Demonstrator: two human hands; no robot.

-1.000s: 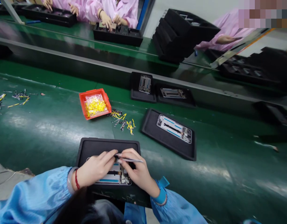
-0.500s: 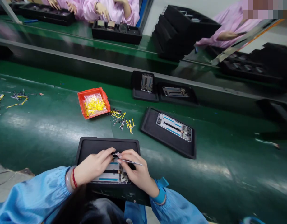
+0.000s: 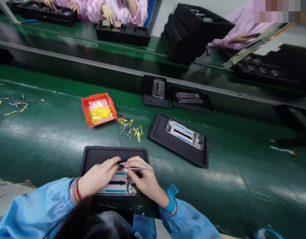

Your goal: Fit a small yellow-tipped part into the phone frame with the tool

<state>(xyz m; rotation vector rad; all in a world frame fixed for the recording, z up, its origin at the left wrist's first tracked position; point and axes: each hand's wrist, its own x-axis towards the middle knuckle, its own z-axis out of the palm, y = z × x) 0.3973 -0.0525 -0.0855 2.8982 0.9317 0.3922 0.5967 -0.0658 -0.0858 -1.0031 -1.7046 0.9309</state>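
My right hand (image 3: 144, 181) is closed round a pair of metal tweezers (image 3: 140, 168), whose tip points left towards my other hand. My left hand (image 3: 100, 176) is closed in a pinch, its fingertips meeting the tweezers' tip at a tiny dark and shiny piece (image 3: 122, 165), too small to name. Both hands are over an opened phone frame (image 3: 115, 187) with blue strips, a black ribbon cable and a circuit board at its right end. Beneath the frame lies a black tray (image 3: 103, 153), and my hands hide the frame's upper part.
Beyond the tray stands a red bin (image 3: 86, 111) of small yellow pieces, with loose yellow-and-black strips (image 3: 129, 126) beside it. A second phone frame (image 3: 185, 134) rests on another black tray (image 3: 162, 142) to the right. Co-workers' hands (image 3: 107, 14) are at work across the green bench (image 3: 55, 139).
The tweezers have tilted nearer to level, and my right fingers have shifted slightly. Both hands stay together over the phone frame.
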